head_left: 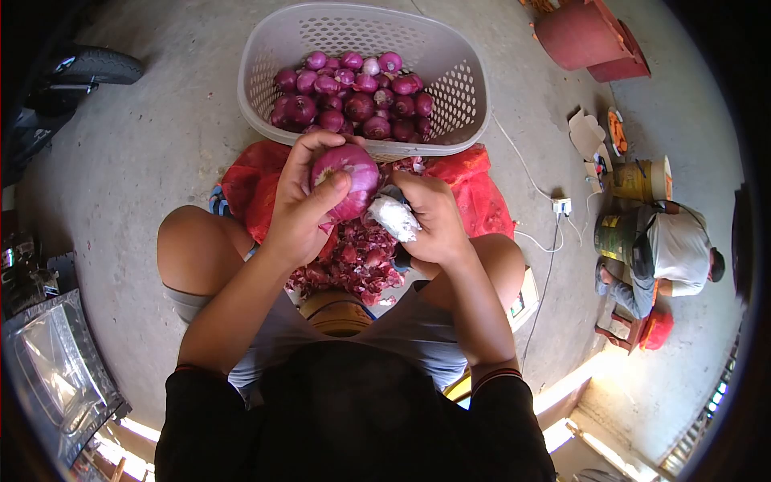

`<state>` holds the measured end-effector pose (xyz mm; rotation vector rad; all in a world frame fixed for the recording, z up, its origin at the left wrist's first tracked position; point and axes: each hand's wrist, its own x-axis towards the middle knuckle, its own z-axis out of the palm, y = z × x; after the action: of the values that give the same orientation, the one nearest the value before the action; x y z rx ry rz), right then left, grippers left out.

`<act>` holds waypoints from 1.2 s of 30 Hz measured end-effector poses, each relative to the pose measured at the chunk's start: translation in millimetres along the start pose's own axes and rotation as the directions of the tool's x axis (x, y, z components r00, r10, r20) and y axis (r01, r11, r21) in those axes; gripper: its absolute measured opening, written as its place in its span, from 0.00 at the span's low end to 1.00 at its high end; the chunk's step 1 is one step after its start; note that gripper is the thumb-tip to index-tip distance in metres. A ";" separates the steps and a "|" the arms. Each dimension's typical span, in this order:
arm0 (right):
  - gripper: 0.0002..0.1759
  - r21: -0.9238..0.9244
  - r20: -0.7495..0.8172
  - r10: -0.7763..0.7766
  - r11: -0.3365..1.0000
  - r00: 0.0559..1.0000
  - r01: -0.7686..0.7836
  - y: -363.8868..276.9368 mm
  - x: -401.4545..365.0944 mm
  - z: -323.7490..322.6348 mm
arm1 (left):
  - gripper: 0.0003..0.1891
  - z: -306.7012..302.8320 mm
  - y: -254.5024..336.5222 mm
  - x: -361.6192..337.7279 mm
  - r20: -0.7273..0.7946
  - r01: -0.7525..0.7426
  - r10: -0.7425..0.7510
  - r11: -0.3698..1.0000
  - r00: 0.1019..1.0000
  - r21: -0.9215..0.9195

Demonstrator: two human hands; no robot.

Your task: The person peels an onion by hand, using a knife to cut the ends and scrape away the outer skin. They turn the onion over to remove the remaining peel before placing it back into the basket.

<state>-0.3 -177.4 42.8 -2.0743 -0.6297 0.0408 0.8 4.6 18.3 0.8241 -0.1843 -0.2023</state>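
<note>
My left hand (295,210) is closed around a large red onion (358,178), its thumb pressed on the near side. Close beside the onion, my right hand (438,215) grips a white-wrapped object (393,217), perhaps a handle; any blade is hidden. Below both hands lies a heap of onion skins (353,261) on a red mesh sack (482,193). Just beyond the hands stands a grey plastic basket (257,104) holding many red onions (361,106).
A white cable with a plug box (561,206) runs over the floor at right. Farther right, a person (675,249) sits bent over beside buckets (642,178). Red tubs (582,36) stand at upper right. A black tyre (96,66) is at upper left.
</note>
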 end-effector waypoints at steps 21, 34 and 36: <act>0.13 -0.092 -0.048 -0.044 0.995 0.998 0.040 5.4 0.2 3.3 | 0.20 2.0 0.2 -0.2 -0.039 -0.030 0.033 0.997 0.999 0.071; 0.21 -0.177 -0.121 -0.053 0.984 0.991 0.031 3.3 -0.7 -5.6 | 0.16 2.3 3.8 4.1 -0.164 0.023 -0.048 0.989 0.985 -0.147; 0.22 -0.168 -0.107 0.014 0.985 0.994 -0.031 -0.6 0.3 -6.0 | 0.17 3.4 3.9 4.3 -0.175 0.023 -0.051 0.987 0.983 -0.156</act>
<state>1.4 -181.8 46.7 -2.2311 -0.5613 -0.1120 4.6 3.7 23.8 0.6884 0.0157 -0.1741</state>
